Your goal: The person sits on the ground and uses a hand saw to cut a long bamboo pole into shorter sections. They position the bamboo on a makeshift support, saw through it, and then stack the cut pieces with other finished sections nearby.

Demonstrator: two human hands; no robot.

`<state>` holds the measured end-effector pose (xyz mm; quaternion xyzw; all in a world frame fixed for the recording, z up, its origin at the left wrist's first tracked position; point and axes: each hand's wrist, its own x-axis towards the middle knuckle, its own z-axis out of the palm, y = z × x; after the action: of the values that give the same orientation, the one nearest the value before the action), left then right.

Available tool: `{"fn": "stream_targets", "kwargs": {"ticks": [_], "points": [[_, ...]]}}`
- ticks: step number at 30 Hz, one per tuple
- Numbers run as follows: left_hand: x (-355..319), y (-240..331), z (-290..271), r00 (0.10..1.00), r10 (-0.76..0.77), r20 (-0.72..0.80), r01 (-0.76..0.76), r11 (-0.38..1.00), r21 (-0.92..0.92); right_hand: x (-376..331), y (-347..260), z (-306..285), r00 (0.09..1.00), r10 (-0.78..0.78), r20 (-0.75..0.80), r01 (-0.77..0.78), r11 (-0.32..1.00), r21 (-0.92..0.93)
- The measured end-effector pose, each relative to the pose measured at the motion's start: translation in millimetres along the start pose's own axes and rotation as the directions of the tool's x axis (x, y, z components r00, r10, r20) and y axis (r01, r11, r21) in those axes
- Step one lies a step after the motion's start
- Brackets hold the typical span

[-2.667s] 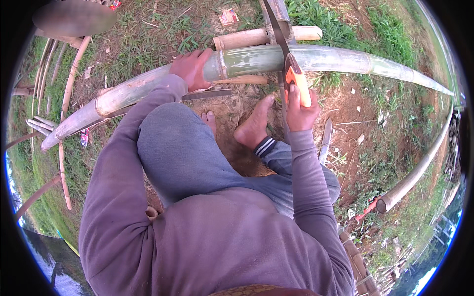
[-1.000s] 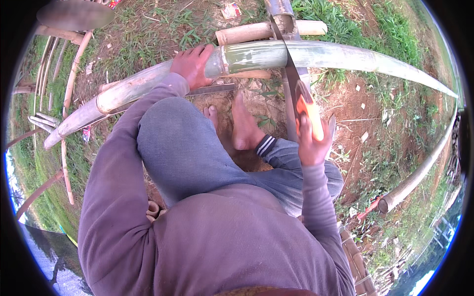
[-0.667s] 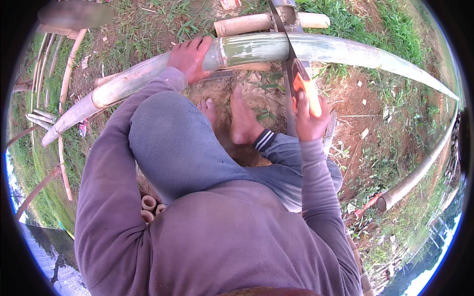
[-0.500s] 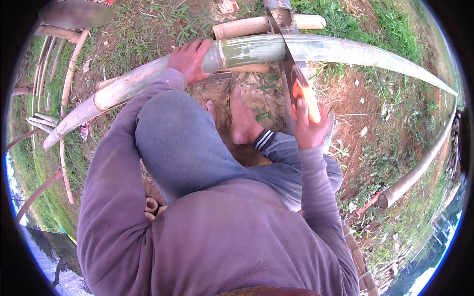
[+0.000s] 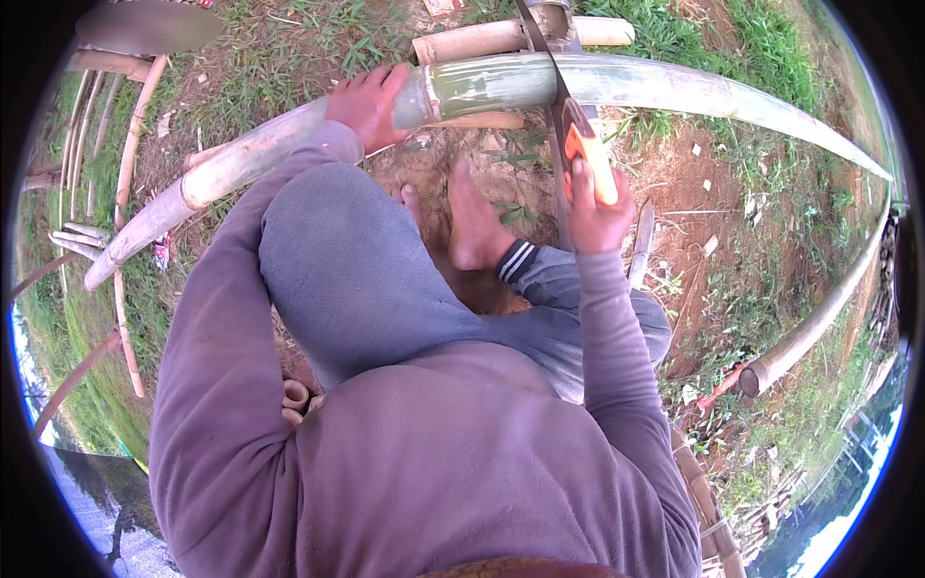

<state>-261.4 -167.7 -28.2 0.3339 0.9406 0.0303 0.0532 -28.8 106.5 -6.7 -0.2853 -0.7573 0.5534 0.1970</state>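
A thick green bamboo pole [image 5: 491, 83] lies crosswise in front of me, its pale left part sloping nearer. My left hand [image 5: 368, 106] is wrapped over the pole, left of a joint ring, its fingers on the top. In my right hand [image 5: 602, 220] is a handsaw with an orange handle [image 5: 590, 159], my fingers closed round it. The long dark saw blade [image 5: 545, 48] crosses the pole at its middle, pointing away from me. How deep the blade sits in the bamboo cannot be made out.
Shorter bamboo pieces [image 5: 472, 40] lie beyond the pole. A long flat blade [image 5: 642, 241] rests beside my right knee. Another bamboo pole [image 5: 819, 332] is at the far right, near a red object [image 5: 721, 387]. Bamboo rails [image 5: 140, 144] stand at left; bare feet [image 5: 474, 217] are on the soil.
My right hand and the saw have slid a little forward across the pole. The pole and my left hand appear slightly higher in the view; the left-hand grip stays the same.
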Motion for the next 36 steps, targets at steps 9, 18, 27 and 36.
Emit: {"fn": "stream_targets", "kwargs": {"ticks": [9, 18, 27, 36], "points": [[1, -8, 16, 1.0, 0.003, -0.006, -0.004, 1.0, -0.01, -102, 22, -72, 0.977, -0.211, -0.022, 0.201, 0.953, -0.225], [-1, 1, -11, 0.998, -0.037, 0.05, 0.039, 0.998, -0.045, -57, 6, -35, 0.983, -0.174, -0.05, 0.167, 0.977, -0.13], [5, 14, -11, 0.998, -0.02, 0.064, 0.021, 1.0, -0.018, -32, 25, -21, 0.984, -0.17, -0.06, 0.145, 0.946, -0.29], [2, -1, -4, 0.999, 0.02, 0.032, -0.019, 0.999, -0.034, -114, -16, -79, 1.0, -0.021, 0.011, 0.022, 0.992, -0.124]]}}
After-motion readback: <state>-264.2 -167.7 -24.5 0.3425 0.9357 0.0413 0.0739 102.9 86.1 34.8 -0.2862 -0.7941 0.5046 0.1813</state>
